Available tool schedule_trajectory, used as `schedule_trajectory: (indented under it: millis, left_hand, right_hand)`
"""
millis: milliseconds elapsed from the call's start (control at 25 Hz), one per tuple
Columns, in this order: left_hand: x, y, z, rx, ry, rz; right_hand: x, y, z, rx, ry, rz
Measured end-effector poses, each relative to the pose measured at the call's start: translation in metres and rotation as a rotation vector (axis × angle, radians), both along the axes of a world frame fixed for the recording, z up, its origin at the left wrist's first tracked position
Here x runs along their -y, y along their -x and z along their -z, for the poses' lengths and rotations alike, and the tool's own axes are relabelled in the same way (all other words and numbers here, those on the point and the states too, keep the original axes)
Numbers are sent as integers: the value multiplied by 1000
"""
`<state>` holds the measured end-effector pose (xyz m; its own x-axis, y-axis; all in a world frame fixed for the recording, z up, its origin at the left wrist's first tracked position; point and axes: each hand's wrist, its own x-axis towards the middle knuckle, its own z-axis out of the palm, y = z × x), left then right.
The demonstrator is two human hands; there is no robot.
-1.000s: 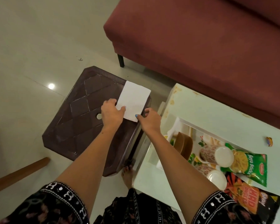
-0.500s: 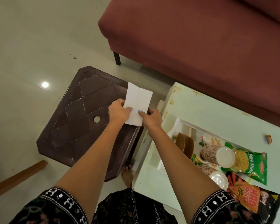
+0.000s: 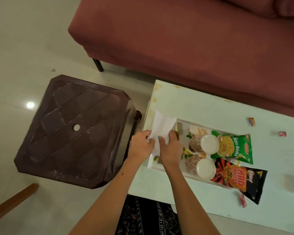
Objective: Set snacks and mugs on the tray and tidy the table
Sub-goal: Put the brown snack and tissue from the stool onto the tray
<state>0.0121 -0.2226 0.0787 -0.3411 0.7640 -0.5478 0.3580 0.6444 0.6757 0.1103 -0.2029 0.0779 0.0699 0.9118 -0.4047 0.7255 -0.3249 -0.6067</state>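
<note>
Both my hands hold a folded white napkin (image 3: 161,128) above the left end of the white tray (image 3: 190,177). My left hand (image 3: 140,144) pinches its lower left edge and my right hand (image 3: 170,146) grips its lower right side. On the tray lie two patterned mugs on their sides, one (image 3: 203,144) behind the other (image 3: 199,167). A green snack packet (image 3: 234,146) and a black and orange snack packet (image 3: 239,178) lie at the tray's right end. A brown object under my right hand is mostly hidden.
The tray rests on a pale table (image 3: 202,106). Small candy wrappers (image 3: 251,121) lie on the table, one more at the right (image 3: 281,133) and one near the front (image 3: 243,200). A brown plastic stool (image 3: 71,131) stands left. A red sofa (image 3: 193,39) runs behind.
My hands lifted the napkin off the brown stool and carried it right, over the tray's left end. The napkin is now more folded.
</note>
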Motion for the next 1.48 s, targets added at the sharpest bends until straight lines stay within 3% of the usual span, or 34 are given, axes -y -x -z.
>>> schedule_trajectory:
  millis: [200, 560, 840, 1160, 1480]
  left_hand:
    - [9, -62, 0, -23, 65, 171]
    - [28, -97, 18, -78, 109, 47]
    - [28, -105, 24, -94, 77, -89]
    - [40, -109, 41, -82, 137, -91]
    - [44, -103, 38, -100, 169, -67]
  right_hand:
    - [13, -53, 7, 43, 75, 53]
    - [31, -84, 35, -6, 240, -58]
    - [40, -79, 45, -19, 202, 158]
    - [44, -82, 54, 43, 192, 146]
    - [41, -85, 51, -14, 196, 96]
